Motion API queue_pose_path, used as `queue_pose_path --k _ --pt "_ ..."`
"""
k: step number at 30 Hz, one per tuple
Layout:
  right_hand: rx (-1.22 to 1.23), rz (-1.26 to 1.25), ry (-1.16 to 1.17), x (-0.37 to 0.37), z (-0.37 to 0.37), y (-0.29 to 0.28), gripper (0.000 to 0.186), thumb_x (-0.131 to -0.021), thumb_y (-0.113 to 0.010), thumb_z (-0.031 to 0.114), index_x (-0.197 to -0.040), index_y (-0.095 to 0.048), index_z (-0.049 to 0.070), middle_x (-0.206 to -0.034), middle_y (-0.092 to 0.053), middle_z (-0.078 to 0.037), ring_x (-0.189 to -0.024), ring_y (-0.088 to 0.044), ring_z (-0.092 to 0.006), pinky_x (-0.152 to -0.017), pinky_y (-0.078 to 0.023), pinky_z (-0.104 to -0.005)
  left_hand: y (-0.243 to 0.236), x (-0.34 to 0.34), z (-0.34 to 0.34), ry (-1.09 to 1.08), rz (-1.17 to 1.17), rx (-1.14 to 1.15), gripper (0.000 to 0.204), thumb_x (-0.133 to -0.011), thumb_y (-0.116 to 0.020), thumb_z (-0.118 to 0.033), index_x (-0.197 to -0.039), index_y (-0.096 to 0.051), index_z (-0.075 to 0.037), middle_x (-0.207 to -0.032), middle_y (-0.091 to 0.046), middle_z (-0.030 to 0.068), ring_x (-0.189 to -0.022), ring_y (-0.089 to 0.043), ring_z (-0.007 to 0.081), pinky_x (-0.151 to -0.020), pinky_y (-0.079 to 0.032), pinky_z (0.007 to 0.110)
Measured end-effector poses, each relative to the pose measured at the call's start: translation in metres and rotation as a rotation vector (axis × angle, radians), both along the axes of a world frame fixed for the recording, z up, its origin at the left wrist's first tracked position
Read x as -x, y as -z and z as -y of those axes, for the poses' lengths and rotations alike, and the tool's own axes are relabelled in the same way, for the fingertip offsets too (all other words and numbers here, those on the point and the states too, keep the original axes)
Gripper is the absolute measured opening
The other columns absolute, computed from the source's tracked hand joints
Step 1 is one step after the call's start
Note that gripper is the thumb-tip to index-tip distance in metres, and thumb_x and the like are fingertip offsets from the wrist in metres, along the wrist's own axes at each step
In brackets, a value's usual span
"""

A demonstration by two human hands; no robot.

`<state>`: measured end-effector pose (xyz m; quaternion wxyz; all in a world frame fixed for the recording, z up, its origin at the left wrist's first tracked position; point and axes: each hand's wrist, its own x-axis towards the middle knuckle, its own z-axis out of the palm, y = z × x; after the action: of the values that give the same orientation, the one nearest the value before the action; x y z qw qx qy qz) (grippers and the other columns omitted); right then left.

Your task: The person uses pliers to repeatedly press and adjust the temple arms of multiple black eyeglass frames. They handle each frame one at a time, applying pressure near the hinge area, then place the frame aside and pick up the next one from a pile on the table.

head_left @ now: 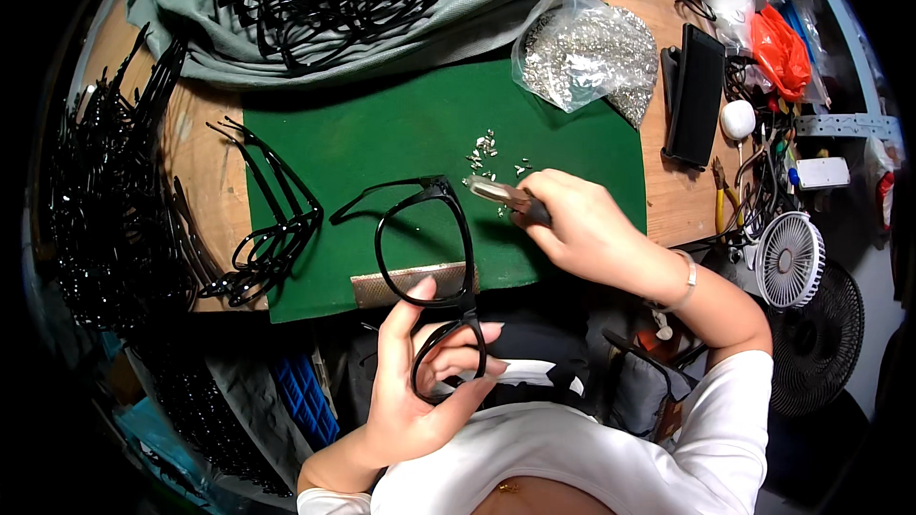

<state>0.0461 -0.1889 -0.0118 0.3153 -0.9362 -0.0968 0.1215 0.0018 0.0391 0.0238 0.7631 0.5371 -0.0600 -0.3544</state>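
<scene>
My left hand grips a black eyeglass frame by its lower rim, at the near edge of the green mat. One temple arm of the frame reaches out to the left over the mat. In my right hand is a pair of pliers, its jaws pointing left beside the frame's upper corner. Whether the jaws grip a small part cannot be made out. Small silver metal pieces lie scattered just beyond the jaws. Under the frame, a rough metal plate sits at the mat's edge.
Several black frames rest at the mat's left, beside a big pile of black frames. More lie on grey cloth at the back. A clear bag of silver pieces, a phone and a white fan stand rightward.
</scene>
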Motion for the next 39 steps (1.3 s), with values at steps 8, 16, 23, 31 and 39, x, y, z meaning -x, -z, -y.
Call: queue_pose_path --k 8,16,23,31,39 --pt "0.051 -0.013 0.092 -0.005 -0.011 0.008 0.017 -0.068 -0.059 0.006 -0.080 -0.050 -0.001 -0.077 -0.052 -0.016 -0.075 -0.053 -0.0332 -0.069 -0.043 -0.0408 0.001 -0.007 -0.010 0.004 -0.289 0.128 0.006 -0.087 -0.041 0.001 -0.092 -0.041 -0.001 -0.099 -0.052 0.0139 -0.090 -0.056 0.0173 -0.081 -0.044 0.032" --pt "0.230 0.186 0.107 0.003 -0.029 0.014 0.019 -0.067 -0.061 0.007 -0.080 -0.048 0.001 -0.075 -0.052 -0.014 -0.072 -0.052 -0.0301 -0.063 -0.041 -0.0381 0.013 0.003 0.017 -0.110 -0.109 -0.015 0.037 -0.083 -0.047 0.006 -0.117 -0.031 0.001 -0.100 -0.054 0.0175 -0.080 -0.060 0.0161 -0.073 -0.047 0.026" --pt "-0.384 -0.138 0.236 0.008 -0.030 -0.036 0.017 -0.077 -0.060 0.011 -0.084 -0.052 -0.001 -0.075 -0.054 -0.014 -0.067 -0.055 -0.0274 -0.060 -0.043 -0.0336 0.011 0.004 0.024 -0.205 0.014 -0.100 0.050 -0.080 -0.046 0.012 -0.124 -0.027 -0.002 -0.105 -0.052 0.0198 -0.084 -0.060 0.0204 -0.075 -0.050 0.029" --pt "-1.043 -0.418 0.475 0.027 -0.045 -0.038 0.018 -0.083 -0.059 0.017 -0.083 -0.049 0.001 -0.070 -0.051 0.000 -0.063 -0.048 -0.0050 -0.055 -0.040 -0.0205 0.011 0.007 0.041 -0.221 0.138 -0.108 0.051 -0.078 -0.047 0.014 -0.122 -0.026 0.000 -0.103 -0.050 0.0171 -0.085 -0.058 0.0180 -0.075 -0.050 0.028" --pt "-1.159 -0.805 0.409 0.012 -0.038 -0.056 0.019 -0.084 -0.057 0.018 -0.085 -0.048 0.002 -0.069 -0.051 -0.001 -0.061 -0.047 -0.0059 -0.053 -0.039 -0.0202 -0.006 -0.005 0.022 -0.055 -0.097 0.034 0.052 -0.078 -0.049 0.013 -0.123 -0.027 -0.002 -0.101 -0.051 0.0181 -0.082 -0.059 0.0181 -0.073 -0.051 0.029"
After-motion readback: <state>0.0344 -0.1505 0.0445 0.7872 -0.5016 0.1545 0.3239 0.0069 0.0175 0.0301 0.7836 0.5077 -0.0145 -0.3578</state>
